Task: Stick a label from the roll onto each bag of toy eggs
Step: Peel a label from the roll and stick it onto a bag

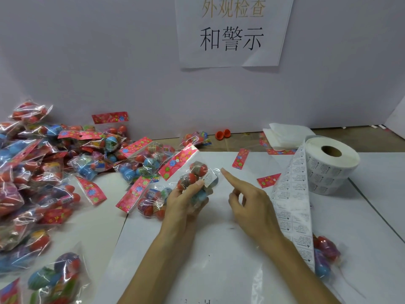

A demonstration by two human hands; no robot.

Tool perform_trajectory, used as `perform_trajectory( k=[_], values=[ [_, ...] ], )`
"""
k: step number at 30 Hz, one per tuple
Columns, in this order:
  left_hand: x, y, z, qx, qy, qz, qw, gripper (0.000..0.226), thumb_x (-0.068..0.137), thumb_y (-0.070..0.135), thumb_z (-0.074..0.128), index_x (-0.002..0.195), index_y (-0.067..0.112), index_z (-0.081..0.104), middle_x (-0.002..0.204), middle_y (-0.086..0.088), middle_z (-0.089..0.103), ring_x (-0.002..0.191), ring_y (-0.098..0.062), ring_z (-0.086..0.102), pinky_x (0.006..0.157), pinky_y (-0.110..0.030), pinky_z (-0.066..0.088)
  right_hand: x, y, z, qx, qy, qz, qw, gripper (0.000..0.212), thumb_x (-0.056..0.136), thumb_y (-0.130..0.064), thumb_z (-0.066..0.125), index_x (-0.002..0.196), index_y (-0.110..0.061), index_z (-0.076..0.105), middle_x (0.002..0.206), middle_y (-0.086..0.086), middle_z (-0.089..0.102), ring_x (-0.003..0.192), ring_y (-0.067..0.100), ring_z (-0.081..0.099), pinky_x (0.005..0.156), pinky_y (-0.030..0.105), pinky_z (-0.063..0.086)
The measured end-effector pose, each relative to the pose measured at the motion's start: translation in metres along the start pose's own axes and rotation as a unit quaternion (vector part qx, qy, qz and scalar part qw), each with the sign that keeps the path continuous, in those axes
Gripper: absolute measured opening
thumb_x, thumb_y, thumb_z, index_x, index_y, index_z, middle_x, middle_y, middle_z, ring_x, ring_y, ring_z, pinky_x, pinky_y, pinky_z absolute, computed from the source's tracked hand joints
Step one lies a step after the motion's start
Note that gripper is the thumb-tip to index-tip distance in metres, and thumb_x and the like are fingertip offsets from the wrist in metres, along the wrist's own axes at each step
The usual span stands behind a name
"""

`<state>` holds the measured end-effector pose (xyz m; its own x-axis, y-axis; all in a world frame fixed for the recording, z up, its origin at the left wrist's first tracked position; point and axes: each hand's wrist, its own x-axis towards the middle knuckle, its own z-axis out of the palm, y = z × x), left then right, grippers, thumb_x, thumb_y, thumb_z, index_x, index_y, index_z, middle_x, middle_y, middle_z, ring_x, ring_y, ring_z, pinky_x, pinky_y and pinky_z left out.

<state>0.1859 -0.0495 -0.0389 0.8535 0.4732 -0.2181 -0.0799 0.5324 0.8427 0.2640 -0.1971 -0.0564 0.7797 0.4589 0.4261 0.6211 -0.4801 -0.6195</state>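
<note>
Grey wall [109, 62] is seen at the back, with a paper sign [232, 31] fixed on it, and below it a white surface [219, 249] carries the work.

From the head view, which is the only one, a bag [197, 172] of toy eggs is grasped from below by the left hand [186, 200]. The fingers are curled round the eggs and the thumb is laid on the front. A small white label [209, 179] is already seen on the film of this bag, just beside the thumb tip. The bag is held a little above the surface. Its long axis is tilted, with the red header card [177, 161] pointing away and to the left and the eggs toward the person.

The right hand [247, 205] holds nothing. Its index finger is stretched out and the other fingers are loosely bent. The fingertip is just beside the right edge of the bag, near the label but apart from it. So the bag lies to the left and slightly forward of this hand.

The roll [333, 163] stands at the right. Its strip [291, 205] of labels hangs down across the right forearm, so the right hand is judged the nearer one for the next label. Another bag [326, 253] lies partly under the strip. A large pile [43, 172] of bags waits at the left, nearer to the left hand.
</note>
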Motion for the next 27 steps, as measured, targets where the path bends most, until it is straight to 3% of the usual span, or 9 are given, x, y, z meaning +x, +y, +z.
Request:
perform_trajectory(
  k=[4, 6, 8, 11, 15, 19, 24, 27],
  values=[
    [0.002, 0.0, -0.002, 0.014, -0.007, 0.033, 0.999, 0.045, 0.068, 0.024, 0.077, 0.111, 0.01, 0.072, 0.099, -0.004, 0.08, 0.083, -0.011, 0.076, 0.066, -0.02, 0.059, 0.006, 0.007, -0.004, 0.151, 0.03, 0.105, 0.982, 0.046, 0.099, -0.013, 0.059, 0.138, -0.037, 0.058, 0.067, -0.009, 0.059, 0.051, 0.007, 0.047, 0.053, 0.019, 0.04],
    [0.001, -0.003, -0.001, 0.036, -0.013, 0.039, 0.998, 0.044, 0.072, 0.017, 0.078, 0.114, 0.006, 0.07, 0.103, -0.01, 0.079, 0.086, -0.016, 0.075, 0.071, -0.024, 0.059, 0.009, 0.001, -0.008, 0.296, 0.003, 0.149, 0.943, 0.03, 0.097, -0.027, 0.064, 0.126, -0.035, 0.064, 0.073, -0.004, 0.063, 0.057, 0.005, 0.055, 0.055, 0.022, 0.045],
    [0.001, -0.008, 0.0, 0.076, -0.018, 0.056, 0.995, 0.049, 0.071, 0.013, 0.086, 0.116, 0.002, 0.067, 0.107, -0.02, 0.075, 0.091, -0.025, 0.072, 0.078, -0.033, 0.056, 0.01, -0.006, -0.01, 0.382, -0.041, 0.175, 0.906, 0.03, 0.087, -0.041, 0.066, 0.116, -0.03, 0.068, 0.077, -0.005, 0.067, 0.062, 0.012, 0.061, 0.053, 0.025, 0.048],
    [0.001, -0.015, 0.001, 0.122, -0.036, 0.082, 0.989, 0.054, 0.066, 0.022, 0.088, 0.113, 0.005, 0.067, 0.105, -0.022, 0.073, 0.093, -0.03, 0.069, 0.085, -0.042, 0.056, 0.008, -0.01, -0.007, 0.367, -0.043, 0.172, 0.913, 0.025, 0.08, -0.038, 0.075, 0.099, -0.022, 0.072, 0.077, -0.003, 0.07, 0.059, 0.015, 0.063, 0.051, 0.027, 0.049],
    [0.001, -0.02, 0.001, 0.15, -0.062, 0.077, 0.984, 0.066, 0.059, 0.03, 0.092, 0.117, 0.017, 0.063, 0.108, -0.012, 0.076, 0.101, -0.026, 0.073, 0.085, -0.035, 0.058, 0.007, -0.006, -0.006, 0.354, -0.012, 0.152, 0.923, 0.006, 0.086, -0.02, 0.08, 0.084, -0.019, 0.074, 0.072, 0.001, 0.071, 0.058, 0.016, 0.066, 0.054, 0.029, 0.055],
    [0.004, -0.021, -0.002, 0.173, -0.058, 0.079, 0.98, 0.064, 0.061, 0.021, 0.093, 0.118, 0.016, 0.064, 0.107, -0.007, 0.077, 0.101, -0.026, 0.075, 0.087, -0.035, 0.06, 0.006, -0.009, -0.008, 0.381, -0.024, 0.162, 0.91, 0.016, 0.08, -0.026, 0.083, 0.078, -0.013, 0.074, 0.073, 0.008, 0.071, 0.061, 0.02, 0.067, 0.058, 0.033, 0.058],
    [0.005, -0.015, -0.005, 0.164, -0.078, 0.06, 0.982, 0.06, 0.062, 0.008, 0.088, 0.116, 0.01, 0.063, 0.108, -0.017, 0.075, 0.097, -0.031, 0.074, 0.089, -0.044, 0.059, 0.008, -0.012, -0.016, 0.442, -0.051, 0.19, 0.875, 0.031, 0.075, -0.03, 0.077, 0.081, 0.0, 0.074, 0.076, 0.013, 0.071, 0.065, 0.02, 0.067, 0.058, 0.029, 0.056],
    [0.005, -0.014, -0.004, 0.156, -0.084, 0.046, 0.983, 0.065, 0.062, 0.006, 0.087, 0.122, 0.01, 0.062, 0.112, -0.019, 0.074, 0.102, -0.035, 0.074, 0.094, -0.048, 0.058, 0.007, -0.011, -0.017, 0.45, -0.063, 0.191, 0.87, 0.029, 0.077, -0.031, 0.075, 0.082, -0.002, 0.076, 0.078, 0.014, 0.072, 0.067, 0.02, 0.068, 0.06, 0.029, 0.057]
  ],
)
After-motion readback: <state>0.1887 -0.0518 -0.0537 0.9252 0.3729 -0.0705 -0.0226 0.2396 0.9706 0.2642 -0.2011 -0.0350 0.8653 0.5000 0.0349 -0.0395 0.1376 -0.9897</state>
